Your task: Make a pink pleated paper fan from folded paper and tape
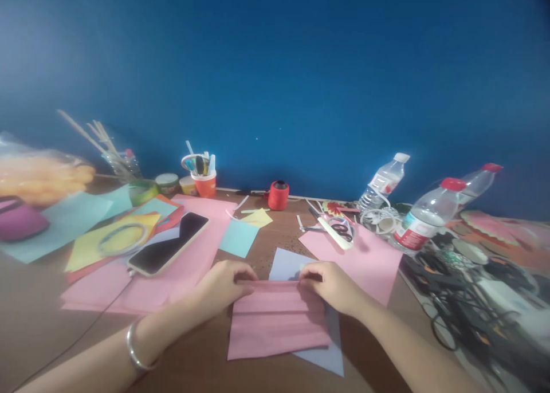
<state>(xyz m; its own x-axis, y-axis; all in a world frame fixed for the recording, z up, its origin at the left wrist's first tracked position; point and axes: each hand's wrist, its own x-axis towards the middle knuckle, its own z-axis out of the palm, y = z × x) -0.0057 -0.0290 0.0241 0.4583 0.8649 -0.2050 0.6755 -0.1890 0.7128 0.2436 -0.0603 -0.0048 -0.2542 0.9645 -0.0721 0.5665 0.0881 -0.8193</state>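
A creased sheet of pink paper (279,327) lies in front of me, with fold lines running across it and its far edge folded over. My left hand (230,284) pinches the far left corner between thumb and fingers. At the far right corner, my right hand (329,284) grips the same folded edge, fingers closed. Partly beneath the pink paper is a pale lavender sheet (333,347), showing at the right and beyond the fold. A silver bangle (134,347) circles my left wrist.
To the left, a phone (169,244) with a cable rests on coloured papers. Scissors (339,228) lie on pink paper at right. A red thread spool (279,196) and an orange cup (204,185) stand near the blue wall. Bottles (416,232) and tangled cables (455,301) crowd the right.
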